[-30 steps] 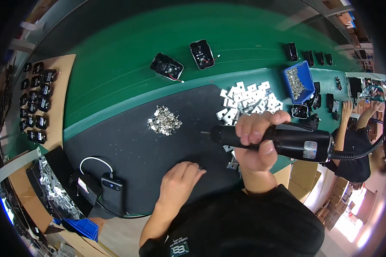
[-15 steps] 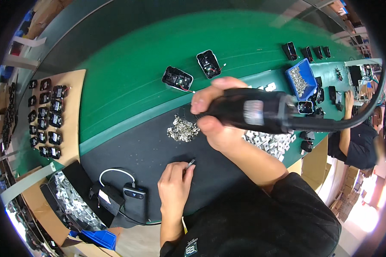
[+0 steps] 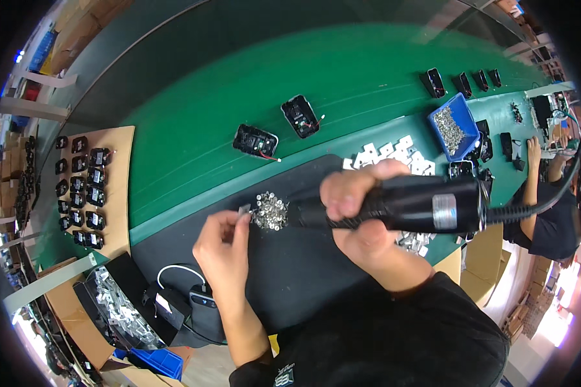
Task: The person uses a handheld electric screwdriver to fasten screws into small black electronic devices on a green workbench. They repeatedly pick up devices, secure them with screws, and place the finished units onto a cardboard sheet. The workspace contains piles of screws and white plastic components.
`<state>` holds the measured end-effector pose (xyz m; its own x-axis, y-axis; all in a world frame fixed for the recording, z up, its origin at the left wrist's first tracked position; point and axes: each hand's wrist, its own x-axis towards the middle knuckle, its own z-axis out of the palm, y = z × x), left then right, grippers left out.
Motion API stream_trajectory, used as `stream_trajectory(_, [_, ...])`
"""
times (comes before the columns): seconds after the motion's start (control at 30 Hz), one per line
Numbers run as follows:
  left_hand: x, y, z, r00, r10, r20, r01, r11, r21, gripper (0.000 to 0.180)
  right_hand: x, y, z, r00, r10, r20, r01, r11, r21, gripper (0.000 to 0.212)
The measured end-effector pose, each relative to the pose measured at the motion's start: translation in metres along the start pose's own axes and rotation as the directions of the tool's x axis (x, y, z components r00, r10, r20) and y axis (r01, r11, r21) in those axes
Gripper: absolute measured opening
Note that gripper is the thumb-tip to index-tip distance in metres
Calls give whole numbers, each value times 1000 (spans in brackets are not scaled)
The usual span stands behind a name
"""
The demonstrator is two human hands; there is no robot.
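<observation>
My right hand (image 3: 358,209) is wrapped around a black corded electric screwdriver (image 3: 419,203), held nearly level over the dark mat. Its narrow end points left at a heap of small silver screws (image 3: 270,211); blur hides whether the tip touches them. At the left edge of this heap, my left hand (image 3: 223,251) pinches a small metal plate (image 3: 244,209) between thumb and fingers. Partly behind the screwdriver and right forearm lie many white-silver metal plates (image 3: 400,155).
Two open black housings with wires (image 3: 256,141) rest on the green belt. A blue bin (image 3: 457,126) of small metal parts stands right. Black units fill a cardboard sheet (image 3: 119,193) at left, above a box of metal pieces (image 3: 122,309) and a power bank (image 3: 203,298). A co-worker's arm (image 3: 532,168) appears far right.
My left hand has moved up and left with the metal plate, reaching the screw heap. The screwdriver has shifted right and down in the picture, its narrow end now beside the heap.
</observation>
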<state>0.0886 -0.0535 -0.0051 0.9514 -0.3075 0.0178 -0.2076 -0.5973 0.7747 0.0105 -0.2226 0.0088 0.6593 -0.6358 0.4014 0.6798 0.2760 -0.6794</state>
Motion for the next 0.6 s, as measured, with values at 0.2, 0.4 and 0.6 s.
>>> stream_trajectory(0.2, [67,19,27,970,231,-72,-222,968,121,14,-31,-30,-25,993,118,24,-120,981,154,52])
stream_trajectory(0.4, [89,14,54,974,206,-90,-191,970,153,15,-44,-29,-46,986,160,54,-167,973,160,52])
stream_trajectory(0.6, [93,5,65,994,79,-82,-72,994,86,20,-42,-34,-46,975,222,-7,-220,969,112,51])
